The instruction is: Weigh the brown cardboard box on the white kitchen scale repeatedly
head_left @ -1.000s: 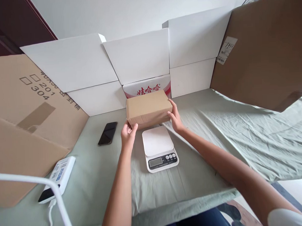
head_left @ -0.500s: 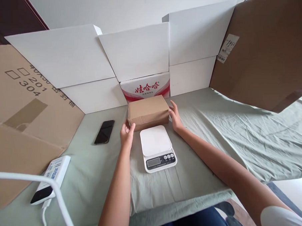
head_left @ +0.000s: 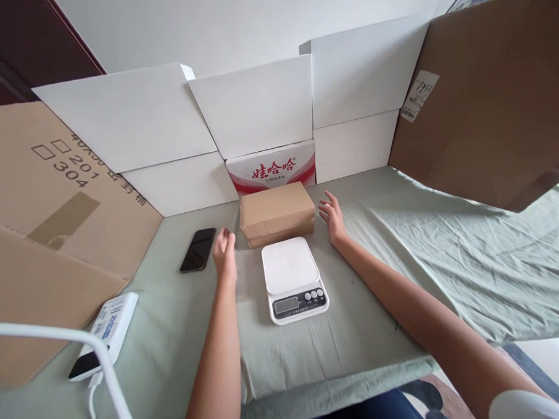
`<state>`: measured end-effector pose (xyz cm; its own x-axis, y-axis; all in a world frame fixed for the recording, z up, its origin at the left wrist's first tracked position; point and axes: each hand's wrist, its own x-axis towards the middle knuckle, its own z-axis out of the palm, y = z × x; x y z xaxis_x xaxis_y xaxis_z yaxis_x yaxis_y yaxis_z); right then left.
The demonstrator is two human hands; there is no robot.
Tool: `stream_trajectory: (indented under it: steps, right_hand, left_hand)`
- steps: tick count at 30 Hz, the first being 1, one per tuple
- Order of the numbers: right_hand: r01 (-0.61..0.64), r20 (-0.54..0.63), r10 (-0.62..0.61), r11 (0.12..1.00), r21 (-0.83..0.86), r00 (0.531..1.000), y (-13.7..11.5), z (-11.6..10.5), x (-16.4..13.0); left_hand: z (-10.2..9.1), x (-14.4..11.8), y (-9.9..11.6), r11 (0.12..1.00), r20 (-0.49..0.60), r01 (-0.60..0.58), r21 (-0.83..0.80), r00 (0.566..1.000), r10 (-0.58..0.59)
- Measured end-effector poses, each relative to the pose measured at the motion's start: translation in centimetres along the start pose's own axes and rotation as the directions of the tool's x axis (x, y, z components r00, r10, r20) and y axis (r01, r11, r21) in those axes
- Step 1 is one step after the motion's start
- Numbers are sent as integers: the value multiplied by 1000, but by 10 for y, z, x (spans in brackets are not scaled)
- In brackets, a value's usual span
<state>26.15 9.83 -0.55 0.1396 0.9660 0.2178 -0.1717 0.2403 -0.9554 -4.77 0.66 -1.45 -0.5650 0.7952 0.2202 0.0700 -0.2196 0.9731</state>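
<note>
A closed brown cardboard box (head_left: pixel 278 214) rests on the green cloth, just behind a white kitchen scale (head_left: pixel 291 267). The scale's platform is bare, and its display looks blank. My left hand (head_left: pixel 224 248) is open to the left of the box, apart from it, with a black phone (head_left: pixel 198 250) close by on its other side. To the right of the box, my right hand (head_left: pixel 332 218) is also open, fingers spread, with a small gap to the cardboard. Neither hand holds anything.
White boxes (head_left: pixel 260 102) form a wall behind, with a red-lettered carton (head_left: pixel 277 166) among them. Large cardboard sheets (head_left: pixel 482 95) flank both sides. A white power bank (head_left: pixel 111 331) with a cable lies at left, behind a curved white tube (head_left: pixel 108 365). The cloth (head_left: pixel 359 329) ends at the front edge.
Both hands have let go of the brown box and moved outward, the left one to the left and the right one to the right. The camera view has shifted slightly.
</note>
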Motion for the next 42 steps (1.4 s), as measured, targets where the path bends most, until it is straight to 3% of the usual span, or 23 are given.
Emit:
stream_trajectory:
  steps: [6,17,42]
  right_hand:
    - [-8,26,7,999,39,1000,0,-1,-1]
    - [100,117,-92,993,-67,989,14,-6,4]
    - [222,101,-208,964,-147,973,5,-3,-2]
  left_hand:
    - [8,-6,6,992,-2,61,-113,998,-62]
    - [11,-7,6,994,37,58,-90,998,-55]
    - [14,-11,14,994,52,65,-83,997,-61]
